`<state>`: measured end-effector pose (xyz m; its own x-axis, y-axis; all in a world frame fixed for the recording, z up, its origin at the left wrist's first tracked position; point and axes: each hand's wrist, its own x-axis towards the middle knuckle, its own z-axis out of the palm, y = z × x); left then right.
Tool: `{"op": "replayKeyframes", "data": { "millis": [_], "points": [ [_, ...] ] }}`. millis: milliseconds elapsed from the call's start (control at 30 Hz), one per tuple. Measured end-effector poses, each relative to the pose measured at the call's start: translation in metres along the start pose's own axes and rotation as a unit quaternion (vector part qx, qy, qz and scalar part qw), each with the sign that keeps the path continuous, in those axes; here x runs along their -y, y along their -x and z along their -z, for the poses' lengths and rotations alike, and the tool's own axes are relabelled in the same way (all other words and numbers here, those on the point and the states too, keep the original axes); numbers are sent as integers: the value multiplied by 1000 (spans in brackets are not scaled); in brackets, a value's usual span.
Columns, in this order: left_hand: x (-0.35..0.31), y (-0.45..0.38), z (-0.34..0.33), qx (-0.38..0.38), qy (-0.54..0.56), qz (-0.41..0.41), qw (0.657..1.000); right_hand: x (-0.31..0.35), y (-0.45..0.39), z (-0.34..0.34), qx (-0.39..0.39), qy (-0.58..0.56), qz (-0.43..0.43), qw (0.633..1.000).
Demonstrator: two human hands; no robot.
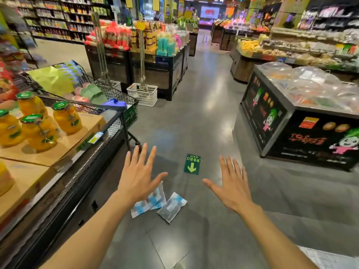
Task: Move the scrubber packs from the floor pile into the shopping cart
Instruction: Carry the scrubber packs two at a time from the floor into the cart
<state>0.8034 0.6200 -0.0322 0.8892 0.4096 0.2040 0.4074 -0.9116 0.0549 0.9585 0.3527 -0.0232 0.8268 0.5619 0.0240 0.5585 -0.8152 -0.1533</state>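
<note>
A small pile of scrubber packs lies on the grey floor just below my hands: one clear pack with a white label [171, 207] at the right, and white-and-blue packs [153, 200] at the left, partly hidden by my left wrist. My left hand [138, 175] hovers over the pile with fingers spread and straight, holding nothing. My right hand [232, 186] is also spread flat and empty, to the right of the pile. The black wire shopping cart [128, 111] stands at the left, beyond a display counter, with green, pink and yellow goods inside.
A counter with orange jars on cardboard [40, 131] runs along my left. A black display bin covered with plastic [303, 121] stands at the right. A green exit arrow sticker [192, 164] marks the floor ahead. White crates [142, 93] sit past the cart.
</note>
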Motion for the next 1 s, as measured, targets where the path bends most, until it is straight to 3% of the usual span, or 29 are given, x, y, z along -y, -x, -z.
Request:
{"op": "replayKeyframes", "data": {
  "millis": [300, 500, 767, 1000],
  "points": [
    [13, -120, -30, 3, -10, 78, 997, -18, -174, -39, 27, -54, 33, 998],
    [41, -181, -95, 47, -8, 84, 995, -11, -252, -105, 55, -74, 22, 995],
    [74, -257, -249, 91, 31, 57, 994, 7, -331, -229, 106, -103, -23, 989],
    [97, -269, -459, 100, 67, 52, 991, -19, -382, -415, 131, -101, -36, 986]
  ]
}}
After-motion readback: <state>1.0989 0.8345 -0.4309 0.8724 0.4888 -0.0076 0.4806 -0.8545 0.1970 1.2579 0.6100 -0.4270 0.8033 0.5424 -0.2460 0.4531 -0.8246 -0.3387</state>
